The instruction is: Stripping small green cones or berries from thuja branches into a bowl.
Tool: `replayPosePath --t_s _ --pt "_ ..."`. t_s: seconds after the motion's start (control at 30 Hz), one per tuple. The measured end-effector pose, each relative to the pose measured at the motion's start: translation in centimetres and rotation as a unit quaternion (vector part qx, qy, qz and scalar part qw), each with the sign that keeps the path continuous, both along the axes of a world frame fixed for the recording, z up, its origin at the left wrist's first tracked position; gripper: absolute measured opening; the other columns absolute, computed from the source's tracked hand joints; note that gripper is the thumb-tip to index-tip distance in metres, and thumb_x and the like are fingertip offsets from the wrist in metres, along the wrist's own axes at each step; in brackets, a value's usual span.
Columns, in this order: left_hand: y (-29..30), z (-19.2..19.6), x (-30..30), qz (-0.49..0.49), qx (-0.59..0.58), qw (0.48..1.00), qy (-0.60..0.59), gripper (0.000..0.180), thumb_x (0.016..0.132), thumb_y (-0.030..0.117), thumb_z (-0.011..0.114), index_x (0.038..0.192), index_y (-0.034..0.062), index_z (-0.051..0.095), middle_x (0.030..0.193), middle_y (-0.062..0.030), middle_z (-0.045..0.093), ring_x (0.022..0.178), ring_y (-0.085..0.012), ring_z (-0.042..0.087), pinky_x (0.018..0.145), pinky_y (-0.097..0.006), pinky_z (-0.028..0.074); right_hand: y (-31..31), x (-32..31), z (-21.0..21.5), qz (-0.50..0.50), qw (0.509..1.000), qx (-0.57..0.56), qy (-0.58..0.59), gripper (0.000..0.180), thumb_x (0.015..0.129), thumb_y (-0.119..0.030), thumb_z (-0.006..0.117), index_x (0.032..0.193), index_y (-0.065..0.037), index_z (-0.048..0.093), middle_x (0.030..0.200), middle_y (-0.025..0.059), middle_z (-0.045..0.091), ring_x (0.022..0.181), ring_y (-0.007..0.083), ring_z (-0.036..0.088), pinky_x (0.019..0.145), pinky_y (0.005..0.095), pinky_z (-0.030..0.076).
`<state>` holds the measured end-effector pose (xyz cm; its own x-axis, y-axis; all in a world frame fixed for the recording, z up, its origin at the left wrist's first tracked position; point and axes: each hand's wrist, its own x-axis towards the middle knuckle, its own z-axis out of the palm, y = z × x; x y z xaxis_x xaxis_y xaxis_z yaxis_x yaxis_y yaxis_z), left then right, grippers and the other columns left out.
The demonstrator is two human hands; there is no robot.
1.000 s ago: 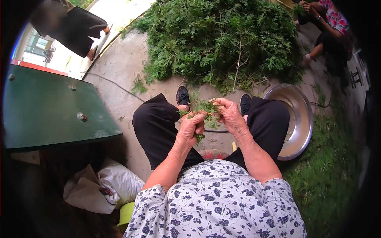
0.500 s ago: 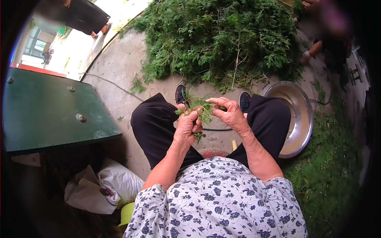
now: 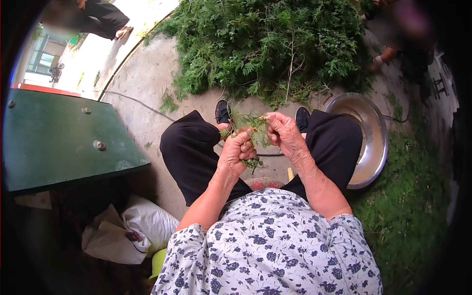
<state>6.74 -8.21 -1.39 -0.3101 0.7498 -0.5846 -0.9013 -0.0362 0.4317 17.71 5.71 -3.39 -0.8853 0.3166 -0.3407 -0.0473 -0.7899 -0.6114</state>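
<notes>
Held a feathery green conifer sprig (image 3: 258, 123) in the tightly curled, bare left hand (image 3: 238, 150). Pinched its right edge in the nearly closed, bare right hand (image 3: 286, 133). Spread between them, forward and rightward.

Passer-by (image 3: 102, 19) apparently farther off

Both hands (image 3: 237, 151) hold a leafy sprig (image 3: 259, 137) between the knees (image 3: 183, 136), a heap of green branches (image 3: 265, 49) lying beyond.
</notes>
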Motion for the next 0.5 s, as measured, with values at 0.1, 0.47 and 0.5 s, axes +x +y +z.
replayPosePath --t_s 0.1,0.47,0.5 --pt "0.5 -0.6 -1.8 0.084 0.092 0.988 -0.093 0.013 0.087 0.020 0.057 0.086 0.0076 0.056 0.045 0.0042 0.037 0.032 -0.0052 0.027 0.037 -0.021 0.021 0.3 -0.6 0.6 -0.071 0.997 -0.009 0.016 0.015 0.084 -0.014 0.059 0.094 -0.003 0.057 0.075 0.0041 0.060 0.062 0.0105 0.056 0.051 0.0226 0.043" --pt "0.6 -0.2 -3.1 0.092 0.246 0.961 -0.087 0.036 0.088 0.037 0.053 0.075 0.0060 0.063 0.040 0.0028 0.036 0.032 -0.0073 0.026 0.039 -0.018 0.026 -3.0 -0.2 -0.3 0.061 0.992 0.057 -0.097 0.047 0.084 -0.050 0.055 0.092 -0.004 0.057 0.063 -0.0005 0.053 0.045 0.0031 0.048 0.034 0.0155 0.032" --pt "0.5 -0.3 -2.9 0.092 0.246 0.961 -0.087 0.036 0.088 0.037 0.053 0.075 0.0060 0.063 0.040 0.0028 0.036 0.032 -0.0073 0.026 0.039 -0.018 0.026 -3.3 -0.3 0.0 0.086 0.989 0.072 -0.101 0.048 0.084 -0.051 0.055 0.092 -0.004 0.057 0.063 -0.0005 0.053 0.045 0.0029 0.048 0.034 0.0155 0.032"
